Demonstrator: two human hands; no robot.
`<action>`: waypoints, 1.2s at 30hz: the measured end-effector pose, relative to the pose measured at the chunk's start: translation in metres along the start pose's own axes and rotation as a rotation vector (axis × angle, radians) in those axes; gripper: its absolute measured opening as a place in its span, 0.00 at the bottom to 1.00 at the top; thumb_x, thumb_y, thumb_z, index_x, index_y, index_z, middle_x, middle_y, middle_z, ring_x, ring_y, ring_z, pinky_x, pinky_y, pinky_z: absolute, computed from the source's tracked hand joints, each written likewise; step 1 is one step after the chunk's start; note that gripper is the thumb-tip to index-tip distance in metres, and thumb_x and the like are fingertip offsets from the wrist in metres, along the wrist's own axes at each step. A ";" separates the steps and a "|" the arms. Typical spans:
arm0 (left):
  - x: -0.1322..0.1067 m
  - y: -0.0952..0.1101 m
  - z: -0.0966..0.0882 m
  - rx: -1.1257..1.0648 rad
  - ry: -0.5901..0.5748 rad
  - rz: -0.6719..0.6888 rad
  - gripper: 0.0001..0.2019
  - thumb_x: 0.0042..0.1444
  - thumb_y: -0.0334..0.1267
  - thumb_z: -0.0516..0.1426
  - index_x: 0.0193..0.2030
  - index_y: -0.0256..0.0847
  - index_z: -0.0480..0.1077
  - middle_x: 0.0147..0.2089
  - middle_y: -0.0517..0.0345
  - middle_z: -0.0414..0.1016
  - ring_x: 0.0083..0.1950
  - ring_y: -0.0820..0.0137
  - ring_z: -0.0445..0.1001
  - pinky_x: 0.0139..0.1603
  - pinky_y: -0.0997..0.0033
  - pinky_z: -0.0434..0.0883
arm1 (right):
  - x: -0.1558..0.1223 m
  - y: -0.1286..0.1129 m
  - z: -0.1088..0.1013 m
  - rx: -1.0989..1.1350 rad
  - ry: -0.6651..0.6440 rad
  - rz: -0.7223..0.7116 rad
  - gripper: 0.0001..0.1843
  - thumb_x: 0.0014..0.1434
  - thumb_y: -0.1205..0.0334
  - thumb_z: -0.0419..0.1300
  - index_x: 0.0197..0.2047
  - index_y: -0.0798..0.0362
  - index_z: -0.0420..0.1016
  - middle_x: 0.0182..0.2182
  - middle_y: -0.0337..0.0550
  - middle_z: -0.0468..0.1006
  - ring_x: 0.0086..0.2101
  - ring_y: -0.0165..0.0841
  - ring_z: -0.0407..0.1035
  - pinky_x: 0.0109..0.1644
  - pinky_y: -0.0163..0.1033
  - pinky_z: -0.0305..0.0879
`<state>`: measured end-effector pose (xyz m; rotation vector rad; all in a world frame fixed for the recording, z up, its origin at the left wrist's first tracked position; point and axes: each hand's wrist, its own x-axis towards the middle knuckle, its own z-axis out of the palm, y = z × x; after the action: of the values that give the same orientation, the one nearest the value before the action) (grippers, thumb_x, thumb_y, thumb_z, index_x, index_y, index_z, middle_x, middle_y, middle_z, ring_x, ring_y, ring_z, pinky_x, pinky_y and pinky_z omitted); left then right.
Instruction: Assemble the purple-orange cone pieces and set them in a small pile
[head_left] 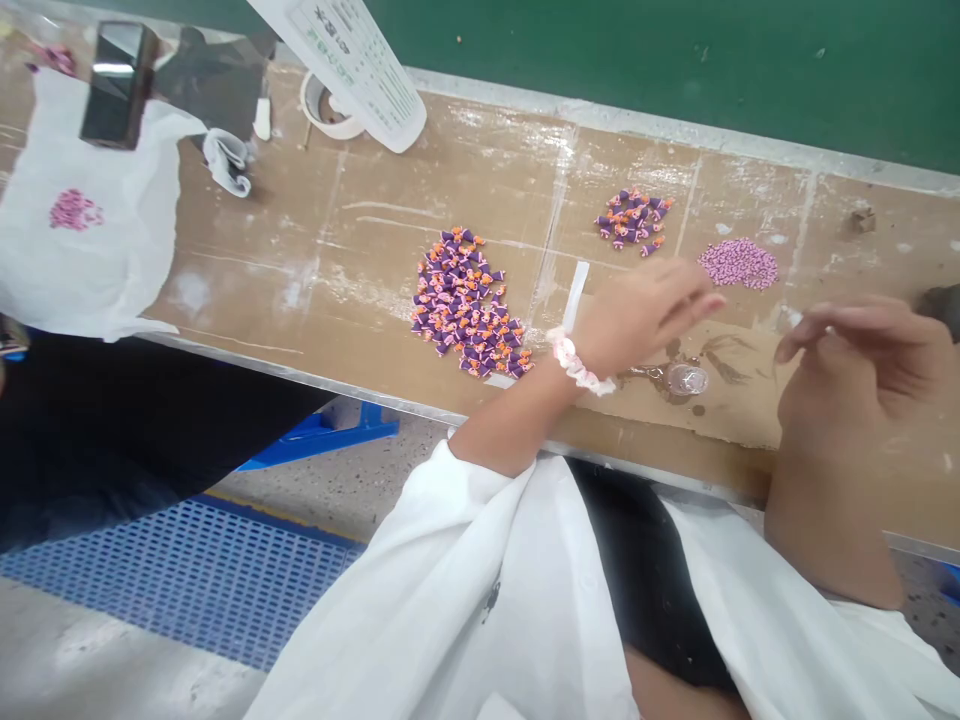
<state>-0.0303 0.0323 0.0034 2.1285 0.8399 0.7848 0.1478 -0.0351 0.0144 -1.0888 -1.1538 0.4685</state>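
My left hand [645,312] reaches out over the cardboard-covered bench [315,230], fingers stretched toward a small heap of pink beads [739,262]; a white scrunchie sits on its wrist. My right hand [862,370] hovers to the right, fingers loosely curled; whether it pinches anything is unclear. A big pile of purple-and-orange pieces [466,305] lies left of my left hand. A smaller pile of the same pieces [634,220] lies beyond it. A white strip [576,292] and a small clear cap [686,379] lie near my left wrist.
A white plastic bag [82,240] with pink beads [75,210] lies far left, a dark phone [120,82] on it. A tape roll [330,110] and a white printed device [352,60] stand at the back. A green wall runs behind; blue grating is below.
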 end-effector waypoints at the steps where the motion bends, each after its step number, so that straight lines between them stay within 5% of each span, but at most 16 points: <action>1: 0.002 -0.005 -0.004 0.144 0.028 -0.100 0.20 0.67 0.47 0.43 0.38 0.36 0.68 0.40 0.48 0.72 0.44 0.67 0.67 0.49 0.64 0.65 | 0.003 0.000 -0.001 -0.008 0.054 0.010 0.09 0.45 0.72 0.60 0.27 0.48 0.78 0.23 0.38 0.75 0.21 0.30 0.66 0.21 0.38 0.56; 5: 0.003 -0.023 -0.017 0.483 -0.050 -0.371 0.13 0.64 0.32 0.47 0.48 0.36 0.69 0.51 0.45 0.69 0.54 0.60 0.66 0.54 0.59 0.66 | 0.011 0.001 -0.011 -0.091 0.084 0.152 0.07 0.40 0.72 0.56 0.18 0.51 0.68 0.12 0.33 0.62 0.16 0.26 0.56 0.21 0.36 0.49; 9: 0.000 -0.034 -0.018 0.515 -0.134 -0.380 0.19 0.59 0.24 0.48 0.54 0.39 0.68 0.53 0.46 0.68 0.55 0.61 0.67 0.55 0.59 0.68 | 0.012 0.018 -0.017 -0.272 -0.022 0.093 0.05 0.43 0.67 0.51 0.21 0.49 0.64 0.12 0.30 0.56 0.15 0.25 0.48 0.20 0.34 0.45; 15: 0.001 -0.039 -0.013 0.478 -0.178 -0.381 0.11 0.59 0.28 0.53 0.47 0.38 0.72 0.49 0.48 0.69 0.52 0.61 0.69 0.54 0.59 0.70 | 0.010 0.058 -0.015 -0.597 -0.262 0.024 0.08 0.48 0.68 0.59 0.32 0.49 0.77 0.33 0.39 0.77 0.28 0.30 0.66 0.35 0.42 0.64; 20: 0.002 -0.041 -0.010 0.515 -0.160 -0.364 0.13 0.60 0.26 0.49 0.44 0.39 0.73 0.48 0.47 0.69 0.51 0.61 0.69 0.48 0.62 0.70 | 0.010 0.071 -0.016 -0.816 -0.480 -0.046 0.06 0.57 0.58 0.60 0.37 0.44 0.78 0.38 0.41 0.77 0.41 0.39 0.71 0.46 0.48 0.69; 29: 0.005 -0.035 -0.010 0.348 -0.079 -0.351 0.11 0.61 0.26 0.49 0.45 0.36 0.70 0.47 0.47 0.72 0.49 0.62 0.71 0.48 0.63 0.68 | 0.009 0.077 -0.006 -0.854 -0.472 -0.020 0.06 0.59 0.58 0.58 0.32 0.47 0.74 0.35 0.43 0.75 0.40 0.39 0.68 0.46 0.48 0.66; 36: 0.008 -0.028 -0.012 0.270 0.021 -0.404 0.09 0.62 0.29 0.47 0.41 0.38 0.68 0.44 0.48 0.74 0.45 0.63 0.71 0.47 0.61 0.67 | 0.013 0.079 -0.010 -0.538 -0.332 0.137 0.05 0.57 0.58 0.61 0.32 0.48 0.70 0.32 0.43 0.71 0.35 0.35 0.62 0.42 0.43 0.61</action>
<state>-0.0432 0.0579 -0.0097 2.0753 1.3984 0.5033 0.1788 0.0059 -0.0482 -1.6038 -1.5562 0.4682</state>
